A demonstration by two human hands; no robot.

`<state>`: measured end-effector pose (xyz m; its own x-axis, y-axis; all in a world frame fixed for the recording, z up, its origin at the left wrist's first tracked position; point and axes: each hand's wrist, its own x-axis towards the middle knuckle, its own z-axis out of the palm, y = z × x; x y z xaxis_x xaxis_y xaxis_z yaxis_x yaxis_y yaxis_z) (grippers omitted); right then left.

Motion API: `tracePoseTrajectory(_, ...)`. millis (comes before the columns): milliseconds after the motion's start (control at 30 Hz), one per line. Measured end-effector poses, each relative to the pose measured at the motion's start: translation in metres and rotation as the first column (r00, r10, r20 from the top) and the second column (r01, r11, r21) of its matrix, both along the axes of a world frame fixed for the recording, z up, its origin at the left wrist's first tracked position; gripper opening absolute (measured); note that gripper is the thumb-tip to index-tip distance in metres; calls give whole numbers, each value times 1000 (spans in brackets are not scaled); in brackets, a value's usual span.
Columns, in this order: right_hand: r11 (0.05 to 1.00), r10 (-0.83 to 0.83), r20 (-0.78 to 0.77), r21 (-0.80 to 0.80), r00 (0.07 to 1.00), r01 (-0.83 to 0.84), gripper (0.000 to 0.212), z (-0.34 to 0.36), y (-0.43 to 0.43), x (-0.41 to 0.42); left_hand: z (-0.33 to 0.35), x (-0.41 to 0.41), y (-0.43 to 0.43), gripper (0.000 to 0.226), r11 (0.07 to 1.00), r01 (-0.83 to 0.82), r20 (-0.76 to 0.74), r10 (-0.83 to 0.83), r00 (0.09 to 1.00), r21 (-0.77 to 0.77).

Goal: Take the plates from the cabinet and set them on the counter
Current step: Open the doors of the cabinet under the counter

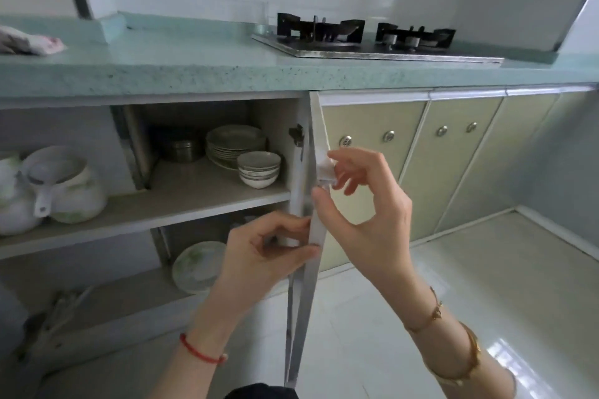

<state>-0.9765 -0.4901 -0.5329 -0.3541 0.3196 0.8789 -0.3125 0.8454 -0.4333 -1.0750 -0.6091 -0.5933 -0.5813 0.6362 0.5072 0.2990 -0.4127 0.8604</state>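
Observation:
A stack of pale plates (pixel 234 142) sits at the back right of the upper shelf in the open cabinet, with a stack of small bowls (pixel 258 169) in front of it. One more plate (pixel 198 266) leans on the lower shelf. The cabinet door (pixel 309 204) stands open, edge-on to me. My left hand (pixel 265 256) pinches the door's edge low down. My right hand (pixel 359 204) pinches a small white latch piece (pixel 325 170) on the door edge higher up. The green speckled counter (pixel 162 68) runs above.
A gas hob (pixel 366 39) sits on the counter at the right and a crumpled cloth (pixel 29 42) at the far left. White teapots (pixel 64 185) stand on the left shelf, a steel tin (pixel 183 149) beside the plates. Closed doors (pixel 372 146) continue rightward above the tiled floor (pixel 453 285).

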Motion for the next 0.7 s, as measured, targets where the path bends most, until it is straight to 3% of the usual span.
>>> tracePoseTrajectory(133,993,-116,-10,-37,993,116,30,-3,25,34,-8,28,35,28,998,17,-55,-14,998,55)
tracePoseTrajectory(367,967,-227,-17,-124,974,223,20,-7,57,66,-17,58,87,22,981,-124,-232,156,960,146)
tracePoseTrajectory(700,913,-327,-24,-267,945,309,17,-8,99,77,-17,87,145,26,964,-215,-267,252,930,158)
